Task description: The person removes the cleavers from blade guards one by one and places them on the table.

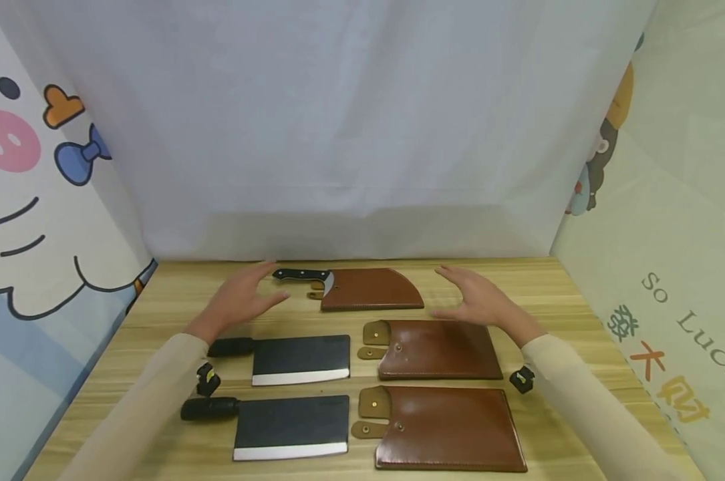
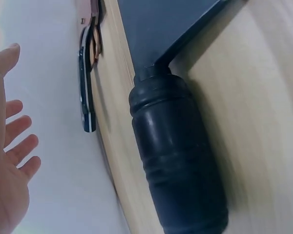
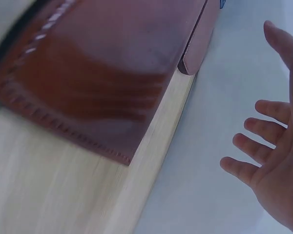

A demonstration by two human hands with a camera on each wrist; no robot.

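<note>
My left hand (image 1: pixel 242 297), fingers spread and holding nothing, hovers left of a black-handled cleaver (image 1: pixel 302 274) at the back of the table. That cleaver's blade sits inside a brown leather sheath (image 1: pixel 371 288). On the sheath's other side, my right hand (image 1: pixel 473 297) is likewise spread and bare, over the far edge of the middle leather sheath (image 1: pixel 443 351). Below my left hand lies a cleaver with a dark blade (image 1: pixel 302 357); its thick black handle (image 2: pixel 178 151) fills much of the left wrist view. The middle sheath's stitched corner (image 3: pixel 88 97) shows close in the right wrist view.
Nearer the front lie a second dark-bladed cleaver (image 1: pixel 293 424) and a third leather sheath (image 1: pixel 452 427), with snap straps on its left. The wooden table (image 1: pixel 158 294) meets a white cloth backdrop (image 1: pixel 350 133). Printed cloths (image 1: pixel 669 200) hang at both sides.
</note>
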